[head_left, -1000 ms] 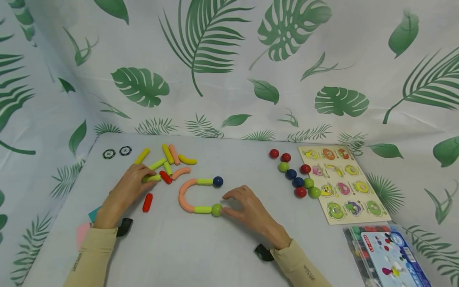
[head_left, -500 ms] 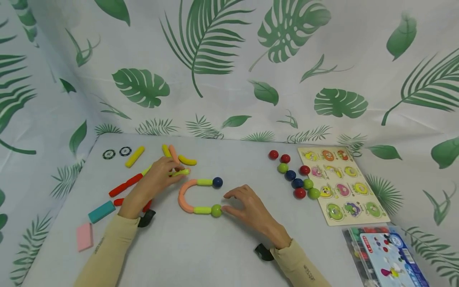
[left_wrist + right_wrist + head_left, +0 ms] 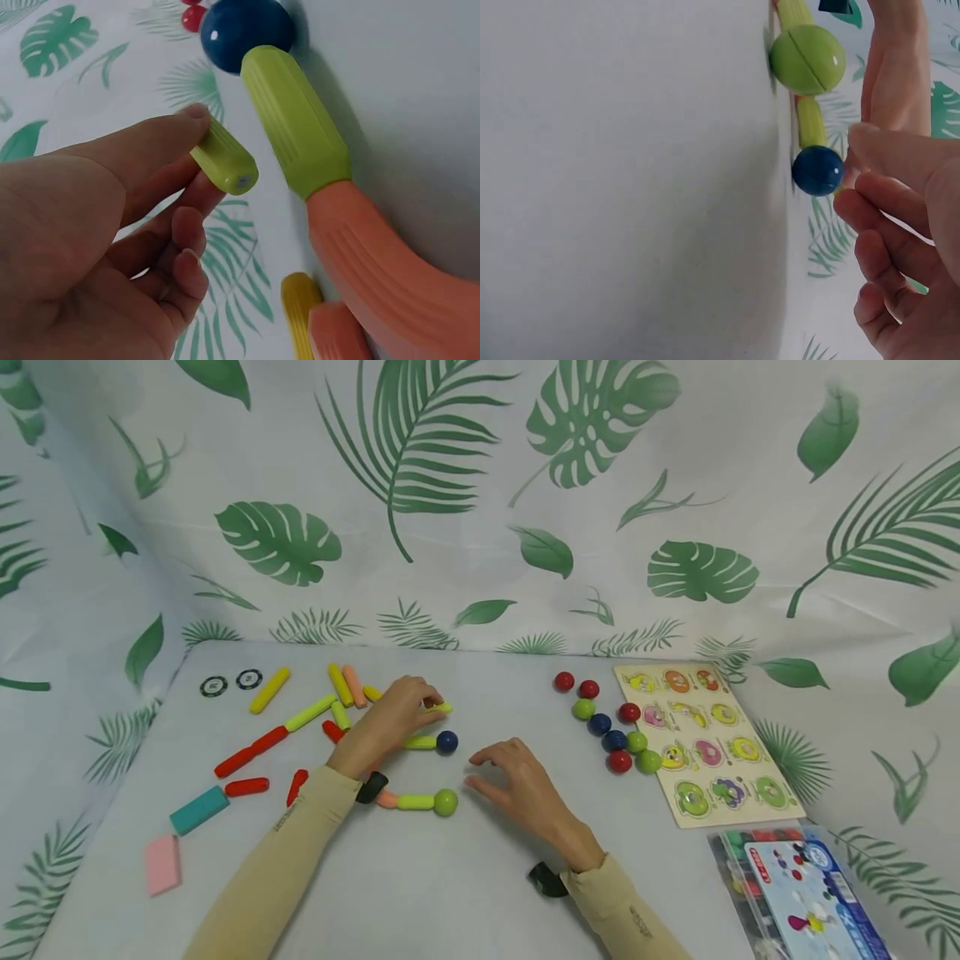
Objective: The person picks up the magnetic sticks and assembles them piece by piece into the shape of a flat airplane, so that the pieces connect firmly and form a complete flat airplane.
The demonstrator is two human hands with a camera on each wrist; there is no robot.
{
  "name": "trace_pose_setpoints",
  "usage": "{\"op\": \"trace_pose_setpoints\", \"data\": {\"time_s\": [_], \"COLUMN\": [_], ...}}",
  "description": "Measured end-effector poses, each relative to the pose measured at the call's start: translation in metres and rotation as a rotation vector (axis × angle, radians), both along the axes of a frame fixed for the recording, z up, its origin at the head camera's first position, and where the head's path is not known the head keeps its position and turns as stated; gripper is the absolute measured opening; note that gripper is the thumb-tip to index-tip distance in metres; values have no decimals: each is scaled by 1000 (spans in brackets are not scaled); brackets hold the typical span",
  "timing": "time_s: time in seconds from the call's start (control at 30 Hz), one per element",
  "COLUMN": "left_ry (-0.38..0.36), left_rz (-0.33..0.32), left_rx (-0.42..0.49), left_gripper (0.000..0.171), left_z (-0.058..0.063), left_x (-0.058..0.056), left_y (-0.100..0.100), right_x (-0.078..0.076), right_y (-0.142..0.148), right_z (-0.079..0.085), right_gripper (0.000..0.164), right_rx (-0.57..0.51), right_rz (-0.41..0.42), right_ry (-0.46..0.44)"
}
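My left hand [image 3: 390,722] pinches a short lime-green magnetic rod [image 3: 227,160] between thumb and fingers, over the far side of a C-shaped chain. That chain has an orange curved piece [image 3: 375,244], a lime rod [image 3: 296,124] leading to a dark blue ball [image 3: 447,742], and another lime rod [image 3: 415,802] leading to a green ball [image 3: 446,802]. In the head view the left forearm hides most of the curve. Right of the green ball, my right hand [image 3: 532,793] has loosely bent fingers, thumb and fingertips apart, and holds nothing.
Red, lime and yellow rods lie left, with a teal block [image 3: 199,810], a pink block [image 3: 162,865] and two round chips [image 3: 249,680]. Several balls [image 3: 615,741] lie right, beside a fruit puzzle board [image 3: 708,743] and a boxed set [image 3: 802,893].
My left hand has carried the lime rod rightward from the loose rods, over the chain to near the blue ball. The right hand has stayed nearly still beside the green ball.
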State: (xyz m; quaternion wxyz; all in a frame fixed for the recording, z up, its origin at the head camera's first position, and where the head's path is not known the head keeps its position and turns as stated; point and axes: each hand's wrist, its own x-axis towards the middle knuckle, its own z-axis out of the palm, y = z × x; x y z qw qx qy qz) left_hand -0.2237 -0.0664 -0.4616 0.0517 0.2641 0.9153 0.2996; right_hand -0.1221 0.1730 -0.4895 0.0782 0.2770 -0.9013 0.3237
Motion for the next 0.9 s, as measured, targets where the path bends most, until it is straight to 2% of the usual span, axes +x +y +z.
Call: {"op": "trace_pose_setpoints", "data": {"time_s": [0.17, 0.27, 0.4, 0.57, 0.63, 0.77, 0.9], "left_ry": [46, 45, 19, 4, -13, -44, -1], "left_rz": [-52, -67, -45, 26, 34, -4, -71], "left_rx": [-62, -102, -112, -22, 14, 76, 106], "left_gripper": [23, 23, 27, 30, 30, 31, 31], "left_z": [-4, -7, -10, -5, -4, -9, -17], "left_x": [-9, -12, -10, 5, 14, 26, 33], "left_y": [11, 14, 11, -12, -23, -36, -39], "right_x": [-7, -9, -11, -18, -23, -35, -51], "right_y": [1, 2, 4, 5, 8, 11, 5], "right_z": [-1, -2, -3, -1, 1, 1, 1], "right_gripper": [26, 26, 24, 23, 23, 21, 21], "right_rx": [-12, -13, -4, 7, 4, 2, -1], "right_rz": [-33, -51, -79, -117, -131, -155, -170], "right_ry": [-29, -42, -47, -49, -47, -27, -54]}}
